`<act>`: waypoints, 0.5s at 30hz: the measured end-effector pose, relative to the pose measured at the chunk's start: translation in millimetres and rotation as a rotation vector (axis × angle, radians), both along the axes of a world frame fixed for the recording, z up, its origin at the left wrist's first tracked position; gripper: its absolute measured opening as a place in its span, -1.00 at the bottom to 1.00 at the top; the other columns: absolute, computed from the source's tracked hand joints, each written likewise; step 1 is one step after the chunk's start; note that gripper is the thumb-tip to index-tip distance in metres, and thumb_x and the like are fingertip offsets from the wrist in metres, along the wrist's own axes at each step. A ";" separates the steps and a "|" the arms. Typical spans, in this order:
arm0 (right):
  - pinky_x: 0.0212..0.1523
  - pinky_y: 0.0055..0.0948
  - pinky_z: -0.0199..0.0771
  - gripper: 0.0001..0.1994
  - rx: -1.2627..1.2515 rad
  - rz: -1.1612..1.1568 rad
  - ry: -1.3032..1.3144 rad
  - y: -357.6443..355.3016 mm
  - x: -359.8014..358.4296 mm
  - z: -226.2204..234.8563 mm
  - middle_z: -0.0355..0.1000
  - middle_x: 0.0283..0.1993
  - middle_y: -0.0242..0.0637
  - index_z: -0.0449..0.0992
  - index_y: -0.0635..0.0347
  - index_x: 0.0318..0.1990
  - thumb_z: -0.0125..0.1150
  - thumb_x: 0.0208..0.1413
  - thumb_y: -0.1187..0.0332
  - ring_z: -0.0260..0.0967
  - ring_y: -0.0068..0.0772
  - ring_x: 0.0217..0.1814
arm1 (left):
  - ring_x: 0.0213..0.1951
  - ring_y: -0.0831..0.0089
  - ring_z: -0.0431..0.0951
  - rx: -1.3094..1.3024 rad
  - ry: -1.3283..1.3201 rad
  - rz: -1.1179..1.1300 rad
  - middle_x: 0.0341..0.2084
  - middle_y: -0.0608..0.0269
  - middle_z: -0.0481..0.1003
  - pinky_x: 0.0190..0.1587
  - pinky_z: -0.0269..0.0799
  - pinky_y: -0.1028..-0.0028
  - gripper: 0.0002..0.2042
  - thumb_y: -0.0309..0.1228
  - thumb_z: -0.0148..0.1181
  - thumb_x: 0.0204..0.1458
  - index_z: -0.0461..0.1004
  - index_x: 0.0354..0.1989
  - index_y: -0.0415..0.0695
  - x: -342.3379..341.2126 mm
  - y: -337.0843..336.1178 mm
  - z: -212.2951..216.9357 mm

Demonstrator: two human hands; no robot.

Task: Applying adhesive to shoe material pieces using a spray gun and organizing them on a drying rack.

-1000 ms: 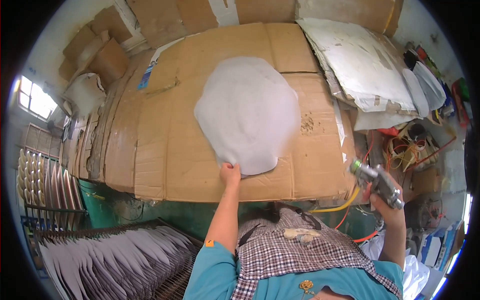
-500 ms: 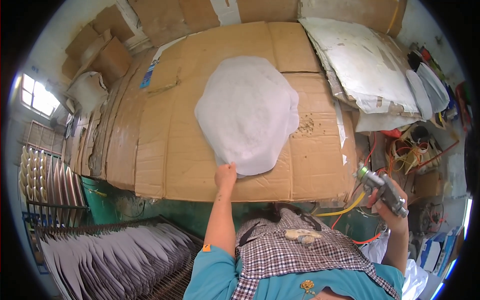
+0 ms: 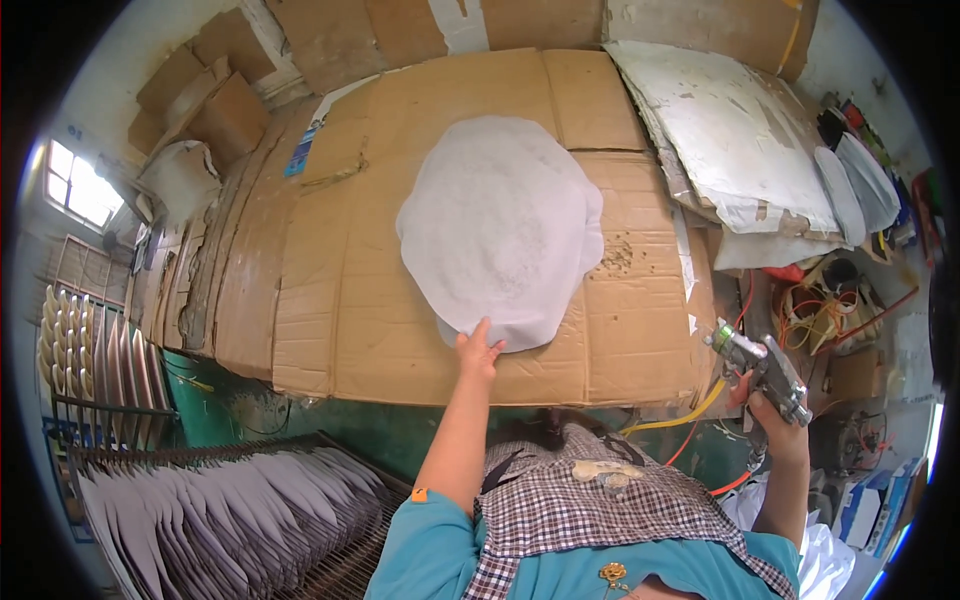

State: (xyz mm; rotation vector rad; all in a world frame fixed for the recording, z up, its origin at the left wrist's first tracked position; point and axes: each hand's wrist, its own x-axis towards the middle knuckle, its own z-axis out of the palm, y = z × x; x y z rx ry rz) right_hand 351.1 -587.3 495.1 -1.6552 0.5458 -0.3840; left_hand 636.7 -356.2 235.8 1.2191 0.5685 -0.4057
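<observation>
A pile of thin, pale grey sheets with wavy, rounded edges lies on the cardboard-covered table. At its near edge is my left hand, fingers apart, the tips touching the rim of the top sheet or resting just over it. Off to the right, clear of the table's front corner, my right hand is wrapped round the handle of a metal spray gun. The gun's nozzle points up and to the left. A yellow hose runs near it.
Many similar grey sheets stand upright in a wire rack at lower left. Cream, curved pieces sit on a rack behind it. A white-coated board stack lies at the back right. Tangled orange cords hang at the right.
My left hand has shifted slightly right along the pile's near edge, and its closed fingers have spread. The spray gun in my right hand has moved only a little.
</observation>
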 end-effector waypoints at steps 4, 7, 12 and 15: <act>-0.20 -0.37 0.35 -0.38 0.063 0.064 -0.076 11.1 -3.5 1.1 0.35 -0.38 -0.26 0.11 0.33 0.12 0.18 -0.05 0.19 0.35 -0.40 -0.31 | -0.25 0.34 0.41 -0.081 0.116 -0.132 -0.23 0.21 0.37 -0.46 0.44 0.41 -0.65 -0.49 0.16 -0.12 0.26 -0.12 -0.16 7.1 -13.5 26.3; -0.14 -0.32 0.32 -0.38 0.090 0.173 -0.095 21.9 1.2 5.2 0.35 -0.36 -0.24 0.10 0.33 0.12 0.15 -0.02 0.16 0.35 -0.38 -0.26 | -0.15 0.31 0.43 -0.335 -0.340 -0.155 -0.17 0.12 0.40 -0.26 0.47 0.35 -0.60 -0.54 0.10 -0.13 0.29 -0.03 -0.18 42.1 -3.2 63.0; -0.19 -0.38 0.31 -0.39 0.076 0.186 -0.099 34.8 -5.0 15.9 0.35 -0.34 -0.26 0.11 0.32 0.12 0.14 0.00 0.15 0.33 -0.42 -0.31 | -0.07 0.16 0.39 -0.682 -0.626 0.068 -0.12 0.00 0.37 0.00 0.33 0.15 -0.65 -0.42 0.01 -0.05 0.29 -0.06 -0.31 79.6 78.1 185.3; -0.26 -0.45 0.33 -0.41 -0.009 0.243 -0.014 43.5 -11.4 21.4 0.35 -0.34 -0.27 0.14 0.31 0.11 0.16 -0.01 0.19 0.33 -0.46 -0.34 | -0.05 0.07 0.37 -0.650 -0.920 0.102 -0.08 -0.10 0.35 0.01 0.28 0.09 -0.62 -0.30 -0.20 0.06 0.32 -0.07 -0.34 73.2 180.7 229.6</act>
